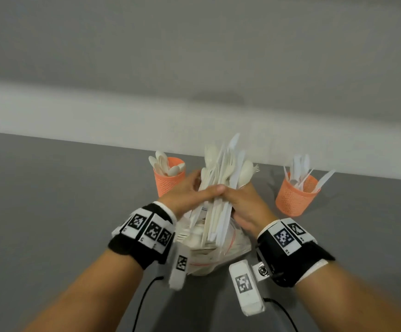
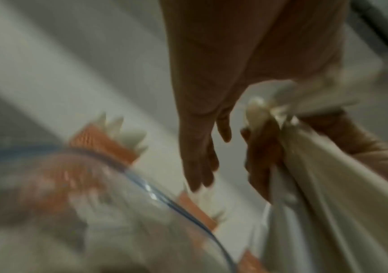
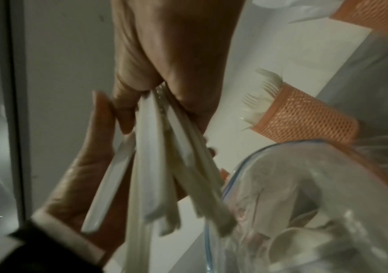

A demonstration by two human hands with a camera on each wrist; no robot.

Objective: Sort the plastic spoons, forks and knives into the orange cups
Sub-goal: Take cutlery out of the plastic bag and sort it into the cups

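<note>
My right hand (image 1: 242,202) grips a bundle of white plastic cutlery (image 1: 223,168) by the handles, mixed spoons and knives fanning upward. My left hand (image 1: 189,190) lies against the bundle's left side with fingers straight and thumb across the handles. In the right wrist view the handles (image 3: 155,157) hang below the right hand (image 3: 160,83). One orange mesh cup (image 1: 169,180) at the left holds spoons. Another orange cup (image 1: 295,195) at the right holds knives. A third cup (image 3: 305,120) holds forks; the bundle hides it in the head view.
A clear zip bag (image 1: 209,250) with more white cutlery lies on the grey table (image 1: 51,188) right under my hands. A pale wall ledge (image 1: 75,111) runs behind the cups. The left wrist view is blurred.
</note>
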